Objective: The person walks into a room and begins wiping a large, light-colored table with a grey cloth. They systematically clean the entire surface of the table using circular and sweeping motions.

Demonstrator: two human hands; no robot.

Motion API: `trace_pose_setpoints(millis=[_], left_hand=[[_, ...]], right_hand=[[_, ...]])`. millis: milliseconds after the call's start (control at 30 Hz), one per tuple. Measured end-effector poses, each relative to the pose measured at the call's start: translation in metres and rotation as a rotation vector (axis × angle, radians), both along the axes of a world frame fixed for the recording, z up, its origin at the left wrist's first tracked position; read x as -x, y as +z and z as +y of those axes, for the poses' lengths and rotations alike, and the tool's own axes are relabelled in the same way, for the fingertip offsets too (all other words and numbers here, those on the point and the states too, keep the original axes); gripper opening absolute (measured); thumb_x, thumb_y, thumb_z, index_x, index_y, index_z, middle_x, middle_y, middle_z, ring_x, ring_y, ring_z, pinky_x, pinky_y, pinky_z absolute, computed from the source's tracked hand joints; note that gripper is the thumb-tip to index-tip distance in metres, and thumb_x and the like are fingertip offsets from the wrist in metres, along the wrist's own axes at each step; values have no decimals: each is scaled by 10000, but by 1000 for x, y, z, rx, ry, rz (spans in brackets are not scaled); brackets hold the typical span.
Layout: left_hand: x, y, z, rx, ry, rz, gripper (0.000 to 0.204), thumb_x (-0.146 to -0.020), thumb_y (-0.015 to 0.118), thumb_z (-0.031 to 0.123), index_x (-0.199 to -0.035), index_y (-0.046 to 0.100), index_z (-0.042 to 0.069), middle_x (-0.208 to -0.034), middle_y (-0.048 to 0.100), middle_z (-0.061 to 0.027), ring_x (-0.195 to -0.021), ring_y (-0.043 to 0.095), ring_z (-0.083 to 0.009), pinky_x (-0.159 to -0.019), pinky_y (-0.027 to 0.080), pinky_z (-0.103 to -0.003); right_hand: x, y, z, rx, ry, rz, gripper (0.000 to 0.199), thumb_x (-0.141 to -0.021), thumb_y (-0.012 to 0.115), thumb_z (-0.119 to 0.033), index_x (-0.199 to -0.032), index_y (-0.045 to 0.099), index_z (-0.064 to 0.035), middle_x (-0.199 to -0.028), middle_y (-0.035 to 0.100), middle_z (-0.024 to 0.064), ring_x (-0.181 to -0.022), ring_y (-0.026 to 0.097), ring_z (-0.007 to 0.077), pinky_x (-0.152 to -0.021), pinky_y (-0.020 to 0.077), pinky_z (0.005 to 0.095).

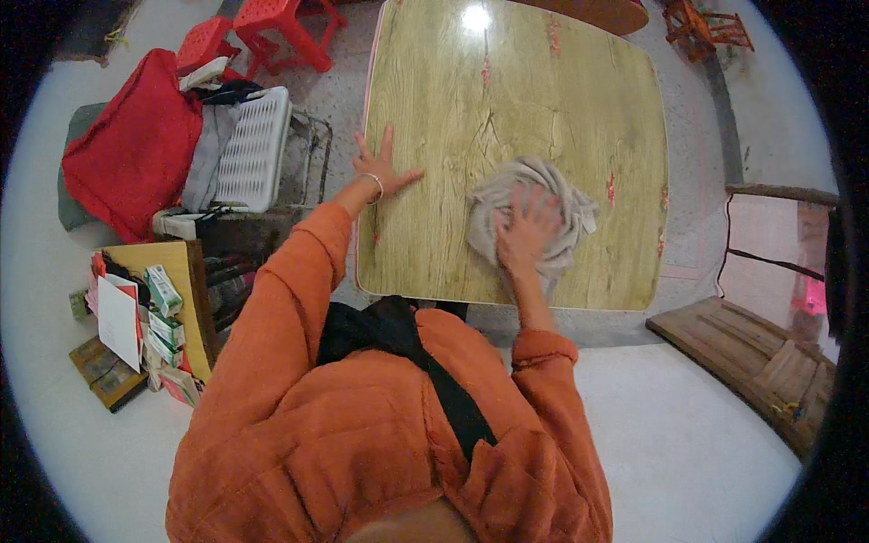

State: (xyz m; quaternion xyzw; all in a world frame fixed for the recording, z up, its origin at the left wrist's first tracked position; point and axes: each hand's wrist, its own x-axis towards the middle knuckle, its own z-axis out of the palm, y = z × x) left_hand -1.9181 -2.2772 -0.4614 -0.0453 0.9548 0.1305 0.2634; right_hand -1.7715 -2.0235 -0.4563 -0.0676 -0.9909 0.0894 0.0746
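A square wooden table (507,100) with a pale green-brown grain top fills the upper middle of the head view. My left hand (382,169) lies flat on the table near its left edge, fingers spread, a thin bracelet at the wrist. My right hand (525,231) presses down on a crumpled grey cloth (552,195) near the table's front edge, fingers spread and a little blurred. Both my arms wear orange padded sleeves.
Left of the table stand red plastic stools (272,27), a red bag (136,149) and a white slatted basket (253,149). A small wooden stand (186,299) with boxes and papers is at lower left. A wooden plank (751,357) lies on the floor at right.
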Motion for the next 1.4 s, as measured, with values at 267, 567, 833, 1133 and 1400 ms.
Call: trace_pose_setpoints(millis=[267, 567, 833, 1133, 1400], left_hand=[[-33, -7, 26, -466, -683, 614, 731, -789, 618, 452, -1389, 332, 147, -1466, 180, -203, -1293, 271, -437, -1029, 254, -546], [-77, 27, 148, -229, -916, 481, 790, -674, 542, 712, -1374, 341, 404, -1512, 147, -112, -1374, 61, -421, -935, 123, -748], [-126, -20, 90, 34, -863, 699, 580, -806, 463, 611, -1351, 381, 430, -1525, 122, -80, -1374, 42, -437, -940, 131, -738], [-163, 18, 16, -24, -733, 402, 498, -899, 431, 452, -1385, 333, 401, -1517, 141, -106, -1353, 166, -402, -912, 223, -678], [-193, 23, 2, -1, -449, 385, 446, -903, 453, 344, -1348, 426, 335, -1491, 208, -138, -1313, 242, -404, -980, 228, -589]], right_hand=[[-30, 29, 51, 851, -111, 245, 387, -916, 514, -185, -1268, 502, -24, -1350, 451, 177, -1263, 408, 292, -1044, 299, 386], [-31, -32, 284, -118, -440, 157, 536, -948, 359, -386, -1351, 379, -33, -1394, 358, 219, -1293, 292, 415, -1074, 171, 524], [-9, -53, 278, -339, -561, 34, 563, -920, 381, -476, -1398, 348, -181, -1421, 326, 202, -1286, 295, 424, -1051, 192, 553], [-11, -65, 286, -404, -521, 68, 574, -907, 419, -488, -1395, 343, -196, -1407, 337, 207, -1268, 314, 423, -1006, 233, 583], [-11, -59, 288, -381, -533, 8, 569, -910, 404, -495, -1393, 347, -200, -1419, 301, 232, -1284, 292, 422, -1020, 207, 586]])
